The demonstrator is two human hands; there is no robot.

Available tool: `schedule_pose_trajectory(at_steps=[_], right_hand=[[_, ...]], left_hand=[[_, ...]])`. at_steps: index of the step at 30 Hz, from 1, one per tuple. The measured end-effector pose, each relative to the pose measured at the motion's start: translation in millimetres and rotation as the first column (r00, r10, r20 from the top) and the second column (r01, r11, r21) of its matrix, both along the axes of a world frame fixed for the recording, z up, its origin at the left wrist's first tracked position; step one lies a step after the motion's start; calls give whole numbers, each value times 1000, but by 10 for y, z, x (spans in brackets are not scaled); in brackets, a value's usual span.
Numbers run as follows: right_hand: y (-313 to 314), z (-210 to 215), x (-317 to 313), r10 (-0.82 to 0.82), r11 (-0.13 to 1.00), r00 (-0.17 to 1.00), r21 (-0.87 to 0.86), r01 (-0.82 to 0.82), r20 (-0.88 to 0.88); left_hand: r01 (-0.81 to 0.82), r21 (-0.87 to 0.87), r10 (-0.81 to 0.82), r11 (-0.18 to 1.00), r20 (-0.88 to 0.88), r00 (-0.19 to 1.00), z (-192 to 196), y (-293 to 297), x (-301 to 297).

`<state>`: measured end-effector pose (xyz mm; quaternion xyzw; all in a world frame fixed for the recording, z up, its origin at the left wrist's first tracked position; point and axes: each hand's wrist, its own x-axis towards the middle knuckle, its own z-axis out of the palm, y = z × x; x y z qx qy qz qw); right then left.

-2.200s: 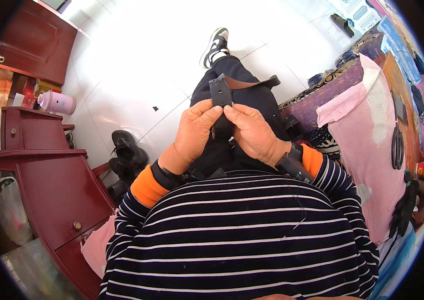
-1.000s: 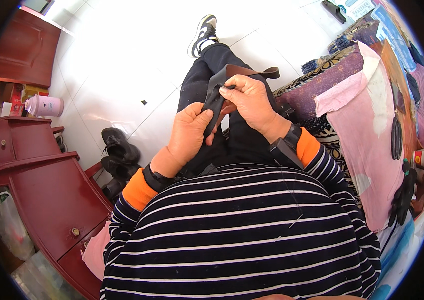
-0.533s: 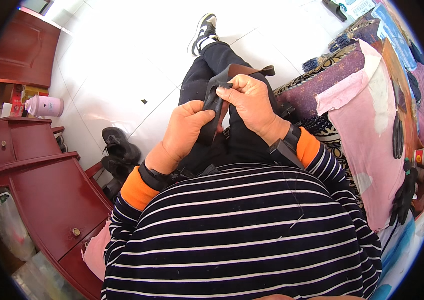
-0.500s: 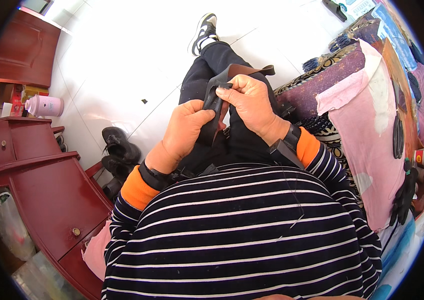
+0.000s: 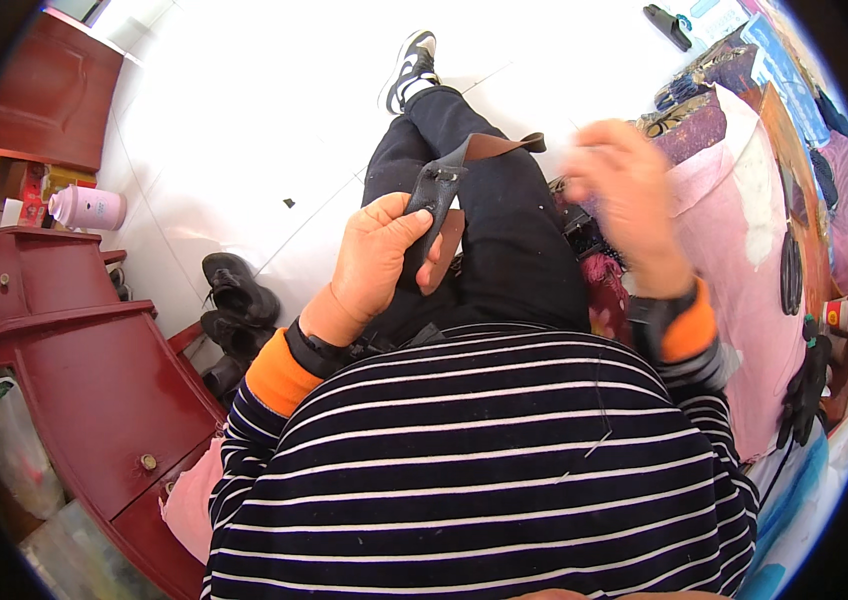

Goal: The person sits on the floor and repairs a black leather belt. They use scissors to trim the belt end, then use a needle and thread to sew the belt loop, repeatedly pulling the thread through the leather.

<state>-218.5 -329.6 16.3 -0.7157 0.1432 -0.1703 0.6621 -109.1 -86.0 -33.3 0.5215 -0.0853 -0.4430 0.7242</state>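
A leather strap (image 5: pixel 438 188), black on one face and brown on the other, lies over my thighs in a loop. My left hand (image 5: pixel 372 252) pinches it between thumb and fingers near its folded black part. Its brown end (image 5: pixel 504 146) curls away to the right over my knee. Off to the right, my right hand (image 5: pixel 629 195) is apart from the strap and smeared by motion, above the pink cloth (image 5: pixel 714 215) and patterned fabric; its fingers cannot be made out.
Dark red cabinets (image 5: pixel 94 400) stand at my left, with black shoes (image 5: pixel 236 290) beside them and a pink bottle (image 5: pixel 89 207) farther back. On the right, black gloves (image 5: pixel 806 390) lie by the pink cloth. A small dark scrap (image 5: pixel 289 203) is on the white tiled floor.
My right hand has let go of the strap and swung right, toward the pink cloth. My left hand keeps its hold on the strap.
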Motion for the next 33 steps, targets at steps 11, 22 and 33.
schedule_pose_trajectory(at_steps=[11, 22, 33], right_hand=[[-2068, 670, -2132, -664, -51, 747, -996, -79, -25], [-2426, 708, -2795, -760, 204, 621, -978, -52, -192], [-1310, 1118, -1746, -669, 314, 735, -939, 142, -112]], left_hand=[[-21, -31, 21, 999, -17, 1000, -76, 13, 46], [8, -132, 1, 991, 71, 997, 164, 14, -21], [1, -152, 0, 988, 10, 1000, 106, 3, -14]])
